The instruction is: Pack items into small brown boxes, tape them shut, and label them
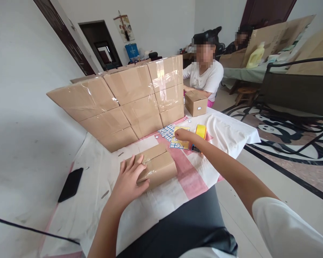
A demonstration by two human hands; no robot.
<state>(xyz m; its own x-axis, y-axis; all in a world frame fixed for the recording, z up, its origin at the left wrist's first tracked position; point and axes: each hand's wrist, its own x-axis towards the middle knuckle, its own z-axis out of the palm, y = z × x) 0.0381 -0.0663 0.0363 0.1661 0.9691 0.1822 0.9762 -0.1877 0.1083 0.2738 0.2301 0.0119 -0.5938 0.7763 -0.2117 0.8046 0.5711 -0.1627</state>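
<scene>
A closed cardboard box (158, 166) lies on the cloth-covered table in front of me, with clear tape on its side. Across its left end rests my left hand (131, 175), fingers spread over the top and thumb against the near side. Over a sheet of blue-edged white stickers on yellow backing (181, 144) is my right hand (183, 134), its fingers curled together. Their tips are hidden, so I cannot make out what they hold. Beside that wrist sits a tape dispenser with a yellow roll (201, 132).
Stacked, taped cardboard boxes (134, 96) form a wall along the table's far side. A person in a white top (208, 77) sits behind a small labelled box (196, 103). A black phone (70, 184) lies at the left. A folding chair (298, 86) stands at right.
</scene>
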